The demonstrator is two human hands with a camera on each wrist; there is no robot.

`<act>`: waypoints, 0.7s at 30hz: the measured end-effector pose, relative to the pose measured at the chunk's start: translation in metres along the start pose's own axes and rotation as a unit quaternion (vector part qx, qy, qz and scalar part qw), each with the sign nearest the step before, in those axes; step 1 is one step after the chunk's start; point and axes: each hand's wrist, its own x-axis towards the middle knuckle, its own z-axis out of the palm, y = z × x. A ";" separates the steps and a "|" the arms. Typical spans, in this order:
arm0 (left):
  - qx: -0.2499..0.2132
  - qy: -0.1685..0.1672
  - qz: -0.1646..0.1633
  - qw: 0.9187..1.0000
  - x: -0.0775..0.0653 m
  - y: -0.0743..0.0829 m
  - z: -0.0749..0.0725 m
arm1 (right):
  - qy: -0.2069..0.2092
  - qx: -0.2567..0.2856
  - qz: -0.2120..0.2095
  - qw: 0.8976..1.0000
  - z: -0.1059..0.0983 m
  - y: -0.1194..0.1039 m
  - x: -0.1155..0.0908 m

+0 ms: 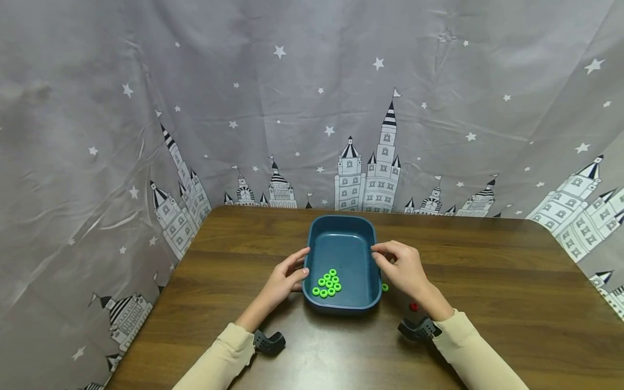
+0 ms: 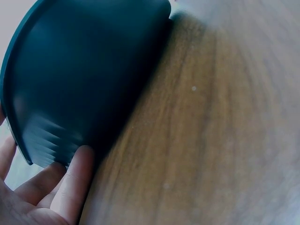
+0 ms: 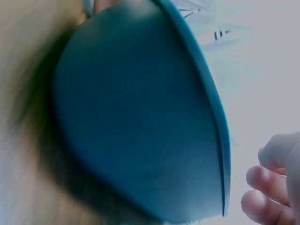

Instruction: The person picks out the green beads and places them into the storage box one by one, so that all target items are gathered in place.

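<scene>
A dark blue rectangular bin (image 1: 343, 309) stands on the wooden table. Several small bright green rings (image 1: 327, 281) lie in its near left part. My left hand (image 1: 283, 279) is at the bin's left side, its fingertips (image 2: 77, 171) against the outer wall and its thumb close to the rim. At the right rim is my right hand (image 1: 402, 265), fingers bent and thumb apart from them. The right wrist view shows those fingers (image 3: 265, 180) just beyond the rim, with nothing visible between them.
Just right of the bin, a green ring (image 1: 385, 287) lies on the table below my right hand. A small red piece (image 1: 414, 307) is near my right wrist. Behind the table (image 1: 487, 271) hangs a grey curtain (image 1: 292, 108) printed with castles and stars.
</scene>
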 end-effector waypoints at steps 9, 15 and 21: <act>0.004 -0.001 -0.001 1.000 0.000 0.001 -0.001 | -0.019 -0.045 0.013 0.999 -0.022 0.020 -0.028; 0.004 -0.002 -0.001 1.000 0.000 0.001 -0.001 | -0.070 -0.041 0.008 0.997 -0.023 0.026 -0.039; 0.006 -0.001 -0.003 1.000 0.000 -0.001 -0.001 | -0.122 -0.032 0.020 0.992 -0.022 0.028 -0.044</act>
